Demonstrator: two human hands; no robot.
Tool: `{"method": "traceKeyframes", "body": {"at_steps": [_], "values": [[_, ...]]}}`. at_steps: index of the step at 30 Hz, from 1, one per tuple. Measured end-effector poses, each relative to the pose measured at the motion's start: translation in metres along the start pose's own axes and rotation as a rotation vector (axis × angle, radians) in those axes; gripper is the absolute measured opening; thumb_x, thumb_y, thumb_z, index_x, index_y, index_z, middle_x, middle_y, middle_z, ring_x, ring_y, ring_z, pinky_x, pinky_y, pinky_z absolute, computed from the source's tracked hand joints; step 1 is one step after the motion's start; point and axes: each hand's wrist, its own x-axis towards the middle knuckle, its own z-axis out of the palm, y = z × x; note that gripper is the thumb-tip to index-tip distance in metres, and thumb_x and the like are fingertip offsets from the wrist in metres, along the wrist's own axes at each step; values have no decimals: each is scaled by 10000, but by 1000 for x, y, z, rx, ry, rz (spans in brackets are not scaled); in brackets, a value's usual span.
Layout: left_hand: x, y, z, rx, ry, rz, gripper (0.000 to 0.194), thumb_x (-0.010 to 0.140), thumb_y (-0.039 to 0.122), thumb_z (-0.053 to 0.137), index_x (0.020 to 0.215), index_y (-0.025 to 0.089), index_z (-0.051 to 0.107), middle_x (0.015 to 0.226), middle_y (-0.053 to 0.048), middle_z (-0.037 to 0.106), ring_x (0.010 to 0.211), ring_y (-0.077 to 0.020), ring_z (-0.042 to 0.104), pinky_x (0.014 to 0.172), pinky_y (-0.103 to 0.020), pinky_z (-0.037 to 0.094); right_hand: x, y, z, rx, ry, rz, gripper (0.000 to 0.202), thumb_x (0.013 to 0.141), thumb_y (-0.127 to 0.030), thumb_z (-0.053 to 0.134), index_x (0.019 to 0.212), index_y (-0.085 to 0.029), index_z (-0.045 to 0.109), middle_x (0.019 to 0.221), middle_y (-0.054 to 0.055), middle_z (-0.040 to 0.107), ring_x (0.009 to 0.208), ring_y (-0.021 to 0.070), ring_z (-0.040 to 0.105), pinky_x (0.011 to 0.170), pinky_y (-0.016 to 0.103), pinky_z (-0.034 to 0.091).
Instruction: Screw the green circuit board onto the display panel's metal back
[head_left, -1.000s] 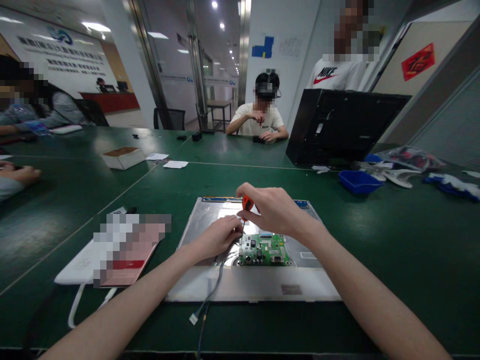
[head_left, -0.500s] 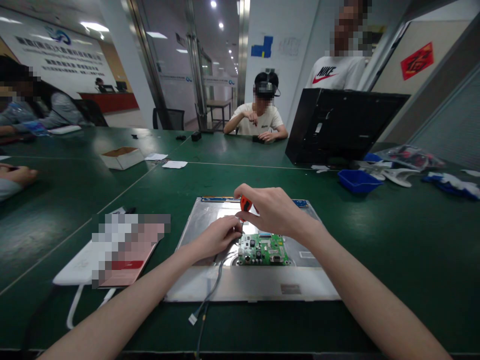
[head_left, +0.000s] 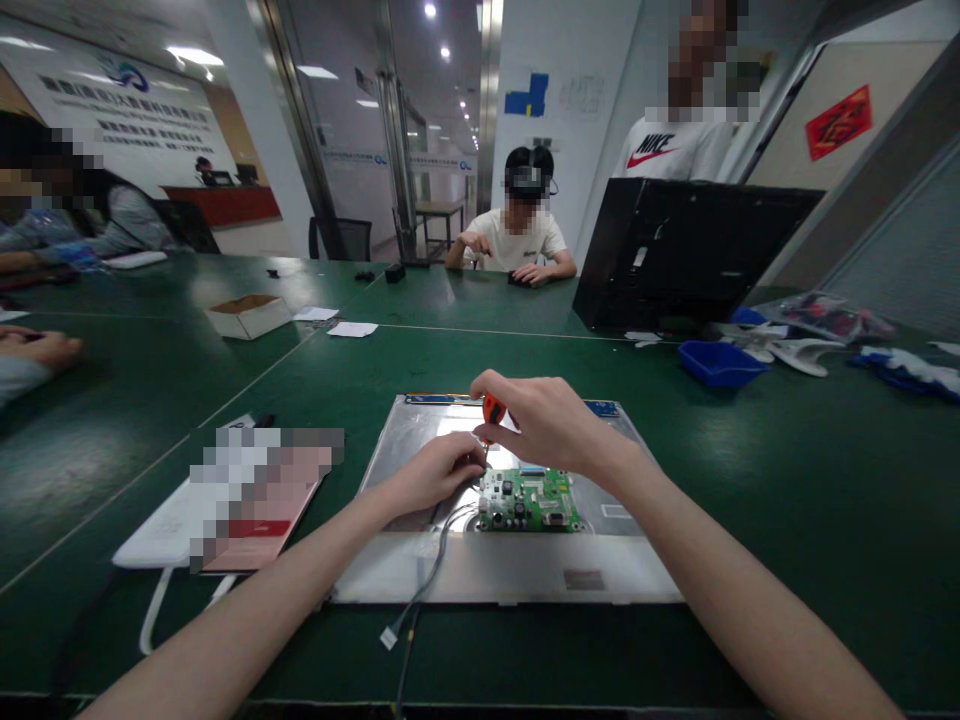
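My right hand (head_left: 544, 420) grips the orange-and-black handle of a screwdriver (head_left: 493, 410), held upright with its thin shaft pointing down. The tip is at the upper left corner of a green circuit board (head_left: 529, 500). My left hand (head_left: 442, 470) rests beside that corner, thumb and fingers drawn together close to the shaft; what they pinch is hidden. Under both hands lies a flat silver display panel (head_left: 480, 570). Grey cables (head_left: 439, 560) run from the board's left side over the panel's front edge, and a white connector (head_left: 388, 637) ends one of them.
On the left lie a white power bank (head_left: 161, 530) and a pinkish phone-like item (head_left: 262, 520). A white box (head_left: 251, 318), a blue tray (head_left: 720, 363) and a black monitor housing (head_left: 690, 250) stand farther back. A co-worker (head_left: 525, 235) sits opposite; other people are around the table.
My hands and the screwdriver keep almost the same place over the board's corner. The view shifts slightly. The co-worker opposite has moved a raised hand lower and to the left.
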Motion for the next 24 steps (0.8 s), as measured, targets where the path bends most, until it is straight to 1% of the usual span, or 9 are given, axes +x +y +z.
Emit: {"method": "traceKeyframes", "body": {"at_steps": [7,12,15,20,24], "values": [[-1,0,-2,-20,-7,1,70,909,130,561,890,170,616,905,-33,661,830,-188,604,741,-302,468,0,0,0,-7,-3,5,230,914,-305,564,1115,-221,490,913,12,715,715,168,625,563,266,253],[-1,-1,-1,-8,-13,5,77,920,137,546,901,170,612,910,-37,658,826,-187,600,731,-300,468,1,-1,0,-37,-2,34,223,921,-341,573,1087,-212,497,886,15,714,704,171,626,559,266,259],[0,-3,0,-7,-16,21,79,927,148,537,918,171,612,927,-45,657,838,-190,598,746,-307,473,0,-2,-2,-17,-14,34,240,908,-354,592,1072,-210,492,867,9,707,688,160,611,559,262,264],[-1,-7,1,-12,-5,48,67,923,154,538,950,176,595,932,-45,647,844,-191,590,759,-316,477,-1,-3,-5,28,-23,26,233,866,-241,595,1068,-205,485,858,5,694,653,138,569,551,259,262],[-1,-8,1,-3,-7,40,66,916,139,532,926,174,586,915,-42,641,829,-187,582,749,-310,469,0,-4,-2,26,-3,52,211,879,-254,568,1061,-193,480,836,17,687,643,140,568,544,258,256]]}}
